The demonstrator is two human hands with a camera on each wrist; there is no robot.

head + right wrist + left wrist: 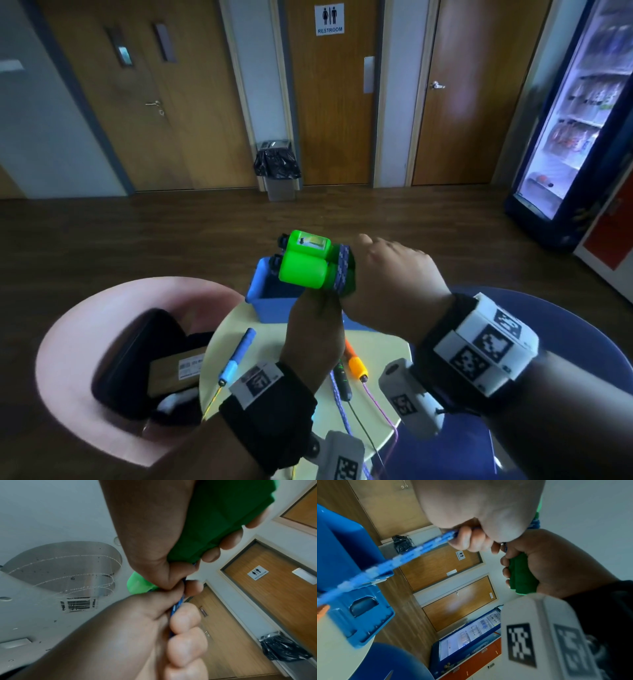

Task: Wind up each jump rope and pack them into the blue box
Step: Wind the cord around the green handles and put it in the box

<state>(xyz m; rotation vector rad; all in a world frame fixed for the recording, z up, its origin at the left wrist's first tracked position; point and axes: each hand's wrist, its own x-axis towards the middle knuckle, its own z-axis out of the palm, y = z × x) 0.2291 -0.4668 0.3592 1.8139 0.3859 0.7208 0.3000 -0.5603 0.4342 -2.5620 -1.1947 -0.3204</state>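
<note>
A jump rope with two green handles (303,263) is held side by side in the air just above the blue box (274,305). Its blue-and-white cord (343,267) is wound round the handles' darker grips. My right hand (394,274) grips those dark green grips (223,520), fingers curled round them. My left hand (315,329), just below, pinches the free cord (402,557), which runs taut down past the box (342,547) to the table. In the right wrist view the left hand (185,622) pinches the cord (178,604) right under the right hand (154,527).
On the round pale yellow table (376,349) lie a blue-handled rope (239,356), an orange handle (357,365) and a dark handle (343,378), their cords trailing over the near edge. A pink round seat (85,342) with a black case stands left, a blue seat (565,342) right.
</note>
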